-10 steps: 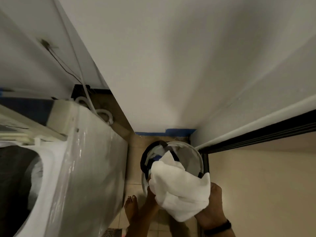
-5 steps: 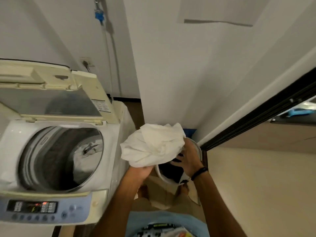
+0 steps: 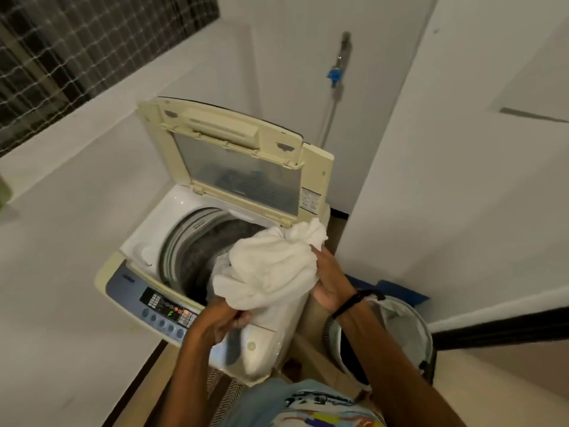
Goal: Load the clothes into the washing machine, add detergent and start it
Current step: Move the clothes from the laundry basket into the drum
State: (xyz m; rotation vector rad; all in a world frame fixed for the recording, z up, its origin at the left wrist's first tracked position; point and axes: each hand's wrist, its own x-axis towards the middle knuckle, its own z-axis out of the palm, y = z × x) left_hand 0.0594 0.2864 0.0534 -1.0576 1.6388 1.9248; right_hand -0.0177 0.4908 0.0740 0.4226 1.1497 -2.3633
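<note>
A top-loading washing machine point(image 3: 144, 241) stands in front of me with its lid point(image 3: 237, 155) raised and the drum point(image 3: 197, 241) open. I hold a bundled white cloth point(image 3: 271, 266) over the right front edge of the drum. My left hand point(image 3: 221, 322) grips the cloth's lower end above the control panel point(image 3: 166, 309). My right hand point(image 3: 329, 282), with a black wristband, holds the cloth's right side. A round laundry basket point(image 3: 409, 334) stands on the floor to the right of the machine.
A white wall corner juts out on the right, close to the basket. A water tap with a blue fitting point(image 3: 335, 73) and hose is on the back wall. A meshed window point(image 3: 77, 41) is at the upper left. A dark sliding-door track point(image 3: 505, 328) runs at the right.
I lifted the white cloth out of the basket and carried it leftward and up over the machine's drum. My view swung from the basket to the washing machine.
</note>
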